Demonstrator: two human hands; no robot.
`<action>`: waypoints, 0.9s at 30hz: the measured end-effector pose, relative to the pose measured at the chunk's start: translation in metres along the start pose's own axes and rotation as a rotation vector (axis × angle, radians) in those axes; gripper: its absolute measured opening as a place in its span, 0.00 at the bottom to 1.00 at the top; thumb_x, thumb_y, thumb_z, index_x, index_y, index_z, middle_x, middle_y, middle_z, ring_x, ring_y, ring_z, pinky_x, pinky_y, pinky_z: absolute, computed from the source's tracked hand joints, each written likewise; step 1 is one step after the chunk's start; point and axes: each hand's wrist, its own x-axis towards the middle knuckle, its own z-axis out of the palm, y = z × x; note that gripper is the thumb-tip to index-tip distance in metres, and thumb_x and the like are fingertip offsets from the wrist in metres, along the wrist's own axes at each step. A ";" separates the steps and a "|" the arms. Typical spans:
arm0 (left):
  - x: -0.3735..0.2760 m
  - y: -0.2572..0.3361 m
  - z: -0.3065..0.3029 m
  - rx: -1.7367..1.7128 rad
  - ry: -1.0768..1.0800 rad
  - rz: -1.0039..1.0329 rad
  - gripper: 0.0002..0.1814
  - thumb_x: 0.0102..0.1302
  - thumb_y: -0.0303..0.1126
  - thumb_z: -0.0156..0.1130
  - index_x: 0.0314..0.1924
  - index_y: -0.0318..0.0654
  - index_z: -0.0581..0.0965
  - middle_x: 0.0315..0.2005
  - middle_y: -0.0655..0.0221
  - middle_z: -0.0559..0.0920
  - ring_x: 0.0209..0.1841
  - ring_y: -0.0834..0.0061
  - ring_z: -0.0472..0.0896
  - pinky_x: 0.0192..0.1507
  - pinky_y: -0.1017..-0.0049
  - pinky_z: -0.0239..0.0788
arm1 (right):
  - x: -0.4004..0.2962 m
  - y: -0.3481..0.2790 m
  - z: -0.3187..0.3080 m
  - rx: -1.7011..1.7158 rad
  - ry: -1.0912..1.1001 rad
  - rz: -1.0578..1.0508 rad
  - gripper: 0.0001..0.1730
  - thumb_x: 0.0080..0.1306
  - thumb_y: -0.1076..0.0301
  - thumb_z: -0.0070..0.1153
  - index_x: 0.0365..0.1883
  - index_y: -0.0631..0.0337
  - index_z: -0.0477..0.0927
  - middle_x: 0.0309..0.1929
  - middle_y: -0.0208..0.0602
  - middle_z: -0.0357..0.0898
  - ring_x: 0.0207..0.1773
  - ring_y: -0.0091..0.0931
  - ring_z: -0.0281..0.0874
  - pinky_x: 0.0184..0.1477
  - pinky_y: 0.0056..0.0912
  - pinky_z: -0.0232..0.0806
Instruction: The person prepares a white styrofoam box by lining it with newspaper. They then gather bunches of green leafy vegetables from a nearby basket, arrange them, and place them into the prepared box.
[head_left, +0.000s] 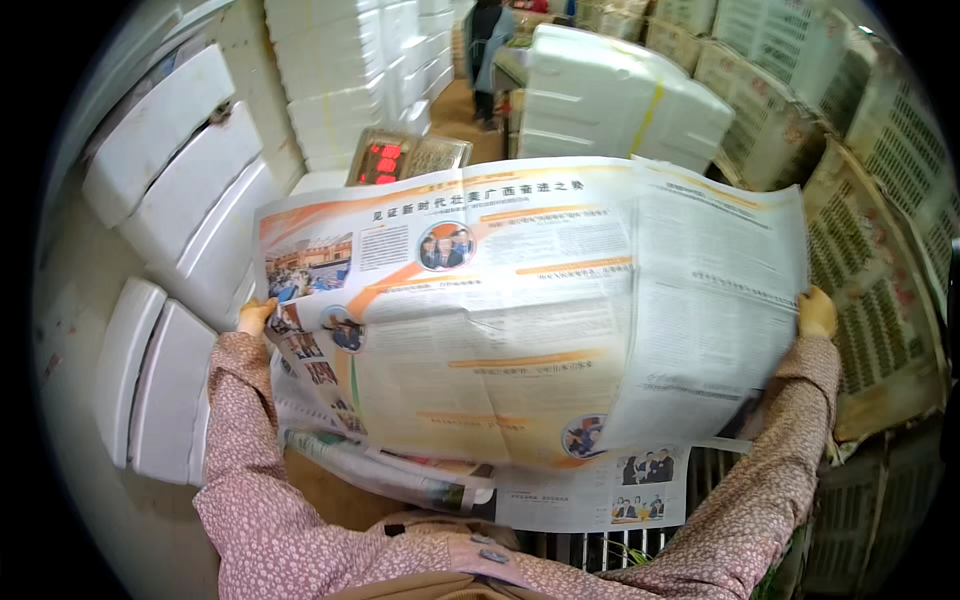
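Note:
A large newspaper sheet is spread wide open in front of me, with a crease down its right part. My left hand grips its left edge, and my right hand grips the right edge. Below it, more newspaper lies over a slatted metal surface. Rolled or folded printed paper shows under the sheet at the lower left. Whatever lies behind the sheet is hidden.
Beyond the sheet stands a weighing scale's display with red digits. White foam boxes or lids lean at left; foam boxes are stacked behind. Another foam box stands ahead. Slotted crates line the right. A person stands far back.

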 end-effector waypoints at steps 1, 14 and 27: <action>-0.010 -0.008 -0.022 0.059 -0.024 0.028 0.17 0.61 0.35 0.65 0.44 0.28 0.79 0.33 0.62 0.83 0.33 0.73 0.80 0.34 0.70 0.72 | 0.015 0.039 0.011 0.052 0.018 0.031 0.21 0.64 0.56 0.49 0.53 0.50 0.79 0.51 0.43 0.79 0.54 0.42 0.76 0.54 0.44 0.67; -0.045 -0.021 -0.048 -0.013 0.033 -0.101 0.22 0.61 0.44 0.65 0.40 0.28 0.80 0.32 0.62 0.84 0.34 0.69 0.81 0.37 0.68 0.71 | -0.139 -0.042 0.011 0.403 0.039 -0.620 0.29 0.66 0.61 0.53 0.65 0.61 0.67 0.69 0.49 0.60 0.70 0.41 0.58 0.69 0.42 0.53; -0.028 -0.037 -0.065 -0.037 -0.134 -0.333 0.23 0.66 0.49 0.59 0.43 0.32 0.81 0.37 0.63 0.84 0.36 0.66 0.81 0.42 0.71 0.71 | -0.417 -0.422 0.186 0.418 -0.267 -1.147 0.36 0.60 0.49 0.57 0.66 0.52 0.65 0.70 0.33 0.60 0.73 0.35 0.51 0.72 0.56 0.40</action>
